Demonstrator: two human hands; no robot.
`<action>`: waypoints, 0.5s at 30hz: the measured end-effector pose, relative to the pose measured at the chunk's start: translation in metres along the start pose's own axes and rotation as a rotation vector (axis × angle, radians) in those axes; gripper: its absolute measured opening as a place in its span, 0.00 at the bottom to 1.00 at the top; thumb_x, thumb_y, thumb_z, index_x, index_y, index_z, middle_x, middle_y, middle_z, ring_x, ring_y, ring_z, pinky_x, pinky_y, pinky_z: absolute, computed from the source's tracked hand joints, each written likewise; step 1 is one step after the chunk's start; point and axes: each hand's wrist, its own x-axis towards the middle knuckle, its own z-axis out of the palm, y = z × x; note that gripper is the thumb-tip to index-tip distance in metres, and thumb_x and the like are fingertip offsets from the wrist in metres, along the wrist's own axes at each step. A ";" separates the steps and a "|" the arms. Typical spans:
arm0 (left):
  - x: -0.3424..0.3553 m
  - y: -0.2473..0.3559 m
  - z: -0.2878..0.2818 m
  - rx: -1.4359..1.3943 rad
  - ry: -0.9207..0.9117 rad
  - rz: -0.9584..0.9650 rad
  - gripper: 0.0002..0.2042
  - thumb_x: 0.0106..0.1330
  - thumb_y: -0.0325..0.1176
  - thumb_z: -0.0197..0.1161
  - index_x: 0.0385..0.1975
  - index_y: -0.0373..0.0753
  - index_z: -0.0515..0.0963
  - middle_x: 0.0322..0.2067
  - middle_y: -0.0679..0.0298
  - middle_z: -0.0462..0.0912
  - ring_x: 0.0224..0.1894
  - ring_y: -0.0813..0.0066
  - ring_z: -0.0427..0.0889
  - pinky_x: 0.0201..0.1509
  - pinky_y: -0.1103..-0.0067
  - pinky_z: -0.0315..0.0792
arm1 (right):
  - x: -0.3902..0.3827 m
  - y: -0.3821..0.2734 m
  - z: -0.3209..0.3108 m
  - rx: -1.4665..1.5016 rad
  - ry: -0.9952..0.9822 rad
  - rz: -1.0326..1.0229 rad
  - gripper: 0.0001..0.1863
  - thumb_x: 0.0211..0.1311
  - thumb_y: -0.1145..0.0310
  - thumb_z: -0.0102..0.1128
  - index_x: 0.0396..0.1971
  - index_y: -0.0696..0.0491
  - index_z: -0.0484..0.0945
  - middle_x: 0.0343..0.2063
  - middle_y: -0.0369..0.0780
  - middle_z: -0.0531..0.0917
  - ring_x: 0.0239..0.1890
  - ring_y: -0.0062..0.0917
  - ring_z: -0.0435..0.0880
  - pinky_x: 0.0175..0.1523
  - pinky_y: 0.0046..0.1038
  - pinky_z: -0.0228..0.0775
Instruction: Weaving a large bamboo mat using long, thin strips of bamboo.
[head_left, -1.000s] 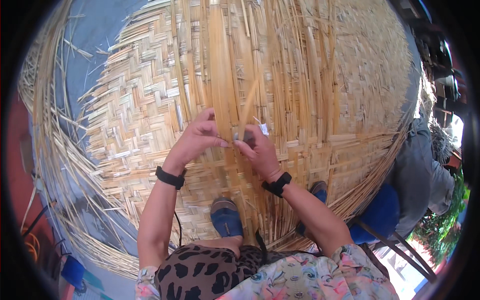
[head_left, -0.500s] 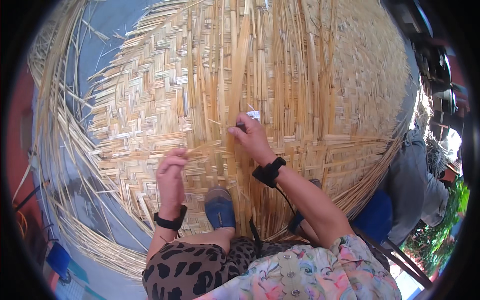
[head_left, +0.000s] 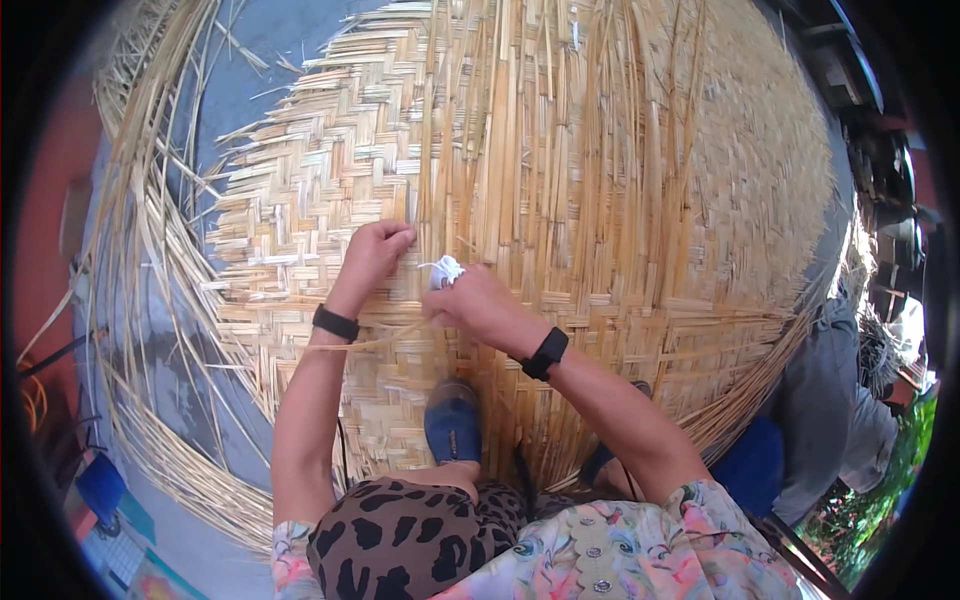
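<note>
A woven mat (head_left: 340, 180) of pale split-cane strips spreads under both my hands. My left hand (head_left: 372, 258) is closed low over the weave, beside the long lengthwise strips (head_left: 505, 180). Whatever its fingertips pinch is hidden. Closer to me and to the right, my right hand (head_left: 482, 305) is closed round a small object with a white, string-tied wrapping (head_left: 444, 270); most of it is covered by the fingers. A thin loose strip (head_left: 380, 343) lies across the mat between my left wrist and my right hand. The right fingers are slightly blurred.
My blue shoe (head_left: 453, 432) stands on the mat. Loose uncut strips (head_left: 170, 420) fan out along the left and near edges over grey floor (head_left: 240, 90). At the right sits a blue seat (head_left: 750, 465) beside a person's grey trouser leg (head_left: 815, 390).
My left hand has moved forward onto the weave. My right hand has come nearer and leftward, and its white-wrapped object now shows at the thumb side. The view has shifted slightly.
</note>
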 end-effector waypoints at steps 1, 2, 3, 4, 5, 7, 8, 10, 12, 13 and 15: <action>0.006 0.004 0.002 -0.004 -0.036 0.007 0.09 0.68 0.33 0.62 0.41 0.35 0.80 0.39 0.67 0.81 0.35 0.82 0.76 0.39 0.84 0.72 | -0.005 0.001 -0.001 0.021 -0.021 0.014 0.06 0.58 0.68 0.60 0.36 0.49 0.80 0.26 0.44 0.82 0.33 0.39 0.82 0.34 0.35 0.71; 0.007 0.006 0.005 -0.102 -0.001 0.116 0.07 0.67 0.31 0.62 0.39 0.35 0.79 0.39 0.67 0.81 0.34 0.83 0.76 0.38 0.85 0.71 | -0.013 0.000 -0.001 -0.109 0.070 0.024 0.04 0.60 0.70 0.60 0.35 0.50 0.79 0.26 0.42 0.82 0.27 0.35 0.80 0.30 0.34 0.70; 0.004 0.006 0.006 -0.193 -0.021 0.219 0.06 0.66 0.29 0.63 0.37 0.35 0.77 0.39 0.67 0.81 0.32 0.83 0.76 0.36 0.86 0.71 | -0.020 -0.003 0.004 -0.235 0.225 -0.021 0.02 0.61 0.71 0.61 0.33 0.51 0.79 0.26 0.39 0.83 0.21 0.32 0.78 0.26 0.33 0.70; 0.001 0.005 0.010 -0.201 0.028 0.215 0.06 0.66 0.29 0.63 0.37 0.35 0.77 0.39 0.67 0.81 0.32 0.83 0.76 0.36 0.86 0.71 | -0.028 -0.009 0.011 -0.232 0.153 0.040 0.02 0.61 0.71 0.61 0.33 0.51 0.79 0.26 0.39 0.83 0.21 0.32 0.78 0.26 0.33 0.70; -0.007 0.003 0.010 -0.315 -0.055 0.105 0.06 0.64 0.28 0.63 0.36 0.35 0.76 0.40 0.67 0.82 0.33 0.83 0.76 0.36 0.86 0.70 | -0.033 -0.012 0.019 0.409 0.460 0.376 0.02 0.64 0.70 0.60 0.34 0.51 0.78 0.27 0.36 0.83 0.21 0.25 0.77 0.25 0.28 0.69; -0.019 -0.002 0.014 -0.375 -0.153 -0.123 0.11 0.61 0.22 0.65 0.42 0.35 0.76 0.42 0.66 0.83 0.38 0.81 0.80 0.38 0.86 0.73 | -0.038 -0.018 0.037 1.520 0.986 0.800 0.07 0.67 0.69 0.59 0.29 0.52 0.75 0.21 0.28 0.76 0.20 0.08 0.69 0.21 0.19 0.61; -0.025 -0.005 0.015 -0.395 -0.224 -0.095 0.11 0.61 0.22 0.65 0.42 0.35 0.76 0.42 0.66 0.83 0.38 0.81 0.80 0.38 0.86 0.73 | -0.037 -0.018 0.044 1.548 0.966 0.837 0.07 0.67 0.69 0.59 0.29 0.52 0.75 0.21 0.28 0.76 0.20 0.08 0.69 0.21 0.19 0.61; -0.026 -0.010 0.027 -0.342 -0.308 0.191 0.16 0.61 0.18 0.64 0.49 0.34 0.76 0.43 0.65 0.84 0.43 0.80 0.81 0.43 0.83 0.76 | -0.031 -0.016 0.055 1.385 0.887 0.830 0.05 0.66 0.69 0.61 0.34 0.52 0.76 0.22 0.28 0.77 0.21 0.06 0.67 0.21 0.15 0.58; -0.026 -0.018 0.035 -0.254 -0.271 0.199 0.20 0.60 0.15 0.63 0.54 0.33 0.76 0.42 0.66 0.84 0.45 0.80 0.81 0.49 0.80 0.76 | -0.025 -0.005 0.055 1.304 0.769 0.771 0.06 0.65 0.68 0.63 0.38 0.54 0.78 0.24 0.28 0.79 0.24 0.07 0.71 0.23 0.17 0.61; -0.027 -0.024 0.039 -0.315 -0.218 0.169 0.20 0.60 0.15 0.64 0.53 0.33 0.76 0.41 0.66 0.84 0.45 0.79 0.81 0.50 0.80 0.76 | -0.020 0.002 0.052 1.151 0.748 0.713 0.08 0.64 0.69 0.64 0.40 0.53 0.78 0.24 0.30 0.81 0.24 0.11 0.74 0.25 0.19 0.64; -0.024 -0.032 0.044 -0.394 -0.170 0.094 0.21 0.59 0.14 0.64 0.53 0.33 0.76 0.48 0.64 0.82 0.49 0.78 0.80 0.53 0.79 0.76 | -0.012 0.013 0.043 0.994 0.735 0.655 0.10 0.63 0.69 0.65 0.42 0.52 0.78 0.24 0.33 0.82 0.25 0.15 0.77 0.27 0.22 0.67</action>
